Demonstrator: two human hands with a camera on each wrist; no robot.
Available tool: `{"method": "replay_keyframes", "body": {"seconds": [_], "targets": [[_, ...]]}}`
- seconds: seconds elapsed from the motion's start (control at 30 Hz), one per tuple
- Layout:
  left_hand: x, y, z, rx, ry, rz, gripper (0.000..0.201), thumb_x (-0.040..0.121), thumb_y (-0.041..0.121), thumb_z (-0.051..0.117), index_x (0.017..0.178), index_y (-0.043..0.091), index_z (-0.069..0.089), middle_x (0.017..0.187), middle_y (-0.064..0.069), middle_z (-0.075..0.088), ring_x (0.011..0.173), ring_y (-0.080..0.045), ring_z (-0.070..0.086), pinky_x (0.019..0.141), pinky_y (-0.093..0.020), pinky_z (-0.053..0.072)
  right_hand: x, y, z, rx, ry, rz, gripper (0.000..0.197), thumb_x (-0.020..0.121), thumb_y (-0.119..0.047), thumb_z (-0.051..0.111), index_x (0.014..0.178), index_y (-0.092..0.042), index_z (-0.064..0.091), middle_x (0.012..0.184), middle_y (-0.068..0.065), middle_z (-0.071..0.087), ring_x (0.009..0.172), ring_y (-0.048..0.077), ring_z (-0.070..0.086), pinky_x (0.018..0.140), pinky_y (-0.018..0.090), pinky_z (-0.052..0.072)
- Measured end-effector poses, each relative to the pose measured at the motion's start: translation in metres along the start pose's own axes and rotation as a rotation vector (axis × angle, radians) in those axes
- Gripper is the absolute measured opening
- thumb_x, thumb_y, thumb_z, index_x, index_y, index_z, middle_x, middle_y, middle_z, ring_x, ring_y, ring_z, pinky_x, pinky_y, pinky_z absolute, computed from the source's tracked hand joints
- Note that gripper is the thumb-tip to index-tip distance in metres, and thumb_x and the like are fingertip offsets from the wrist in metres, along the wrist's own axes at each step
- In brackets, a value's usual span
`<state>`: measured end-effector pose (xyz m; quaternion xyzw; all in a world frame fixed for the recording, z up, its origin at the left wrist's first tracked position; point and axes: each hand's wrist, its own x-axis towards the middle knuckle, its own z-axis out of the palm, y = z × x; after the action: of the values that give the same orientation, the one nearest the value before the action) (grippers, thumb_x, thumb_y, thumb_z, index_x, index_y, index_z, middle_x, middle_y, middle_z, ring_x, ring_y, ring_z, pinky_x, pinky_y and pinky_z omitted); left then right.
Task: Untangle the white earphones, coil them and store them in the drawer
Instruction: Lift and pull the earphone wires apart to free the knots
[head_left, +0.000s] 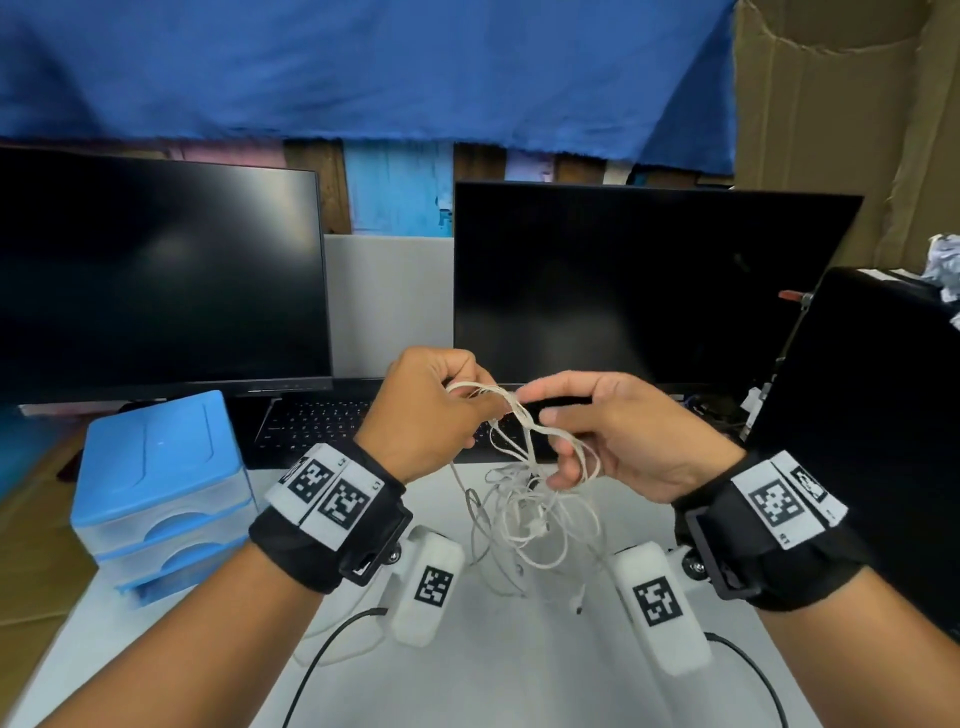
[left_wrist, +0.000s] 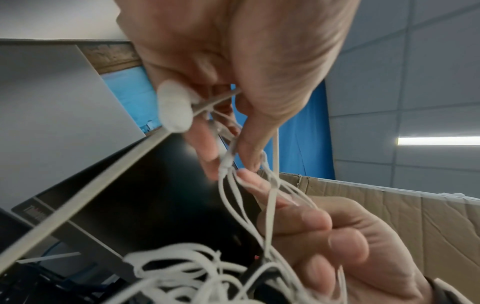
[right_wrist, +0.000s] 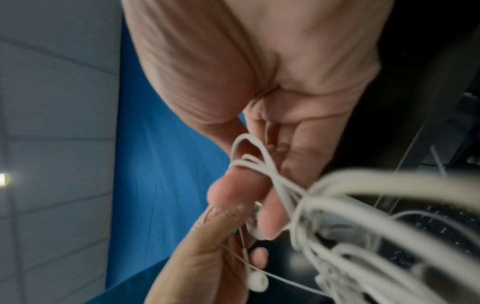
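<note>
A tangle of thin white earphones is hanging in mid-air above a white desk, between two raised hands. The left hand is pinching strands at the top – the right hand is curling its fingers through several loops. Only the left wrist view is showing one earbud tucked against the left fingers. A blue drawer unit is sitting closed at the left, its contents hidden.
</note>
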<state>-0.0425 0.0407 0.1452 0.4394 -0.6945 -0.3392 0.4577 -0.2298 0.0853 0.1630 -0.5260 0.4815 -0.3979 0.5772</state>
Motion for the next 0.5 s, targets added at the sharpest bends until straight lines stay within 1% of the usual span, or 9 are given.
{"method": "replay_keyframes", "body": {"seconds": [0.03, 0.1, 0.17, 0.2, 0.23, 0.3, 0.33, 0.43, 0.5], "targets": [[-0.001, 0.001, 0.0, 0.012, -0.012, 0.016, 0.038, 0.078, 0.01, 0.078, 0.053, 0.004, 0.051, 0.069, -0.009, 0.069, 0.053, -0.024, 0.057, 0.048, -0.042, 0.054, -0.001, 0.002, 0.002, -0.075, -0.019, -0.003, 0.023, 0.095, 0.002, 0.056, 0.113, -0.005, 0.067, 0.059, 0.011, 0.056, 0.045, 0.019, 0.054, 0.057, 0.035, 0.059], [-0.003, 0.004, 0.001, 0.037, -0.03, 0.042, 0.047, 0.084, 0.021, 0.074, 0.057, -0.001, 0.043, 0.068, -0.024, 0.062, 0.052, -0.019, 0.051, 0.049, -0.043, 0.05, -0.001, 0.005, 0.009, -0.216, 0.0, -0.047, 0.019, 0.091, 0.003, 0.06, 0.105, -0.003, 0.071, 0.063, 0.013, 0.061, 0.047, 0.019, 0.053, 0.052, 0.03, 0.054], [-0.004, 0.006, 0.001, 0.015, -0.056, 0.062, 0.051, 0.089, 0.022, 0.07, 0.06, -0.004, 0.038, 0.072, -0.032, 0.06, 0.055, -0.01, 0.059, 0.048, -0.034, 0.046, 0.0, 0.007, 0.015, -0.278, 0.091, -0.131, 0.01, 0.089, 0.001, 0.065, 0.096, 0.002, 0.072, 0.065, 0.015, 0.065, 0.047, 0.018, 0.052, 0.05, 0.03, 0.05], [-0.004, 0.007, 0.0, -0.018, -0.062, 0.058, 0.05, 0.09, 0.019, 0.068, 0.061, -0.006, 0.037, 0.074, -0.034, 0.061, 0.062, -0.01, 0.068, 0.05, -0.03, 0.046, 0.001, 0.008, 0.016, -0.279, 0.143, -0.175, 0.007, 0.088, -0.001, 0.067, 0.092, 0.002, 0.072, 0.065, 0.017, 0.066, 0.048, 0.021, 0.052, 0.049, 0.031, 0.049], [-0.004, 0.009, -0.001, -0.057, -0.06, 0.048, 0.048, 0.091, 0.016, 0.068, 0.06, -0.005, 0.037, 0.075, -0.035, 0.061, 0.071, -0.018, 0.073, 0.052, -0.029, 0.047, 0.001, 0.008, 0.017, -0.275, 0.187, -0.216, 0.006, 0.088, -0.003, 0.069, 0.09, 0.002, 0.071, 0.065, 0.017, 0.067, 0.051, 0.023, 0.052, 0.048, 0.03, 0.048], [-0.003, 0.012, -0.005, -0.105, -0.034, 0.027, 0.045, 0.089, 0.015, 0.069, 0.057, 0.003, 0.04, 0.074, -0.034, 0.06, 0.076, -0.038, 0.069, 0.055, -0.034, 0.05, 0.002, 0.008, 0.018, -0.308, 0.223, -0.282, 0.008, 0.092, -0.008, 0.066, 0.09, -0.003, 0.072, 0.062, 0.012, 0.064, 0.049, 0.015, 0.051, 0.046, 0.025, 0.047], [-0.003, 0.014, -0.006, -0.124, -0.018, 0.02, 0.043, 0.089, 0.014, 0.069, 0.057, 0.003, 0.042, 0.071, -0.032, 0.06, 0.072, -0.039, 0.066, 0.056, -0.033, 0.052, 0.002, 0.007, 0.019, -0.327, 0.201, -0.298, 0.011, 0.094, -0.009, 0.063, 0.093, -0.006, 0.073, 0.061, 0.009, 0.061, 0.046, 0.009, 0.048, 0.046, 0.023, 0.045], [-0.003, 0.016, -0.008, -0.202, -0.004, -0.039, 0.036, 0.087, 0.002, 0.065, 0.062, -0.013, 0.045, 0.073, -0.031, 0.061, 0.061, -0.019, 0.059, 0.046, -0.02, 0.044, 0.001, 0.006, 0.018, -0.265, 0.025, -0.266, 0.027, 0.1, -0.005, 0.047, 0.104, -0.008, 0.073, 0.065, 0.01, 0.055, 0.046, 0.01, 0.037, 0.047, 0.023, 0.038], [-0.003, 0.017, -0.008, -0.271, -0.037, -0.098, 0.034, 0.084, 0.001, 0.063, 0.055, -0.006, 0.047, 0.068, -0.024, 0.062, 0.057, -0.019, 0.053, 0.041, -0.018, 0.034, 0.001, 0.005, 0.014, -0.178, -0.061, -0.25, 0.028, 0.097, -0.003, 0.045, 0.1, -0.003, 0.073, 0.066, 0.011, 0.053, 0.051, 0.013, 0.036, 0.048, 0.024, 0.035]]}}
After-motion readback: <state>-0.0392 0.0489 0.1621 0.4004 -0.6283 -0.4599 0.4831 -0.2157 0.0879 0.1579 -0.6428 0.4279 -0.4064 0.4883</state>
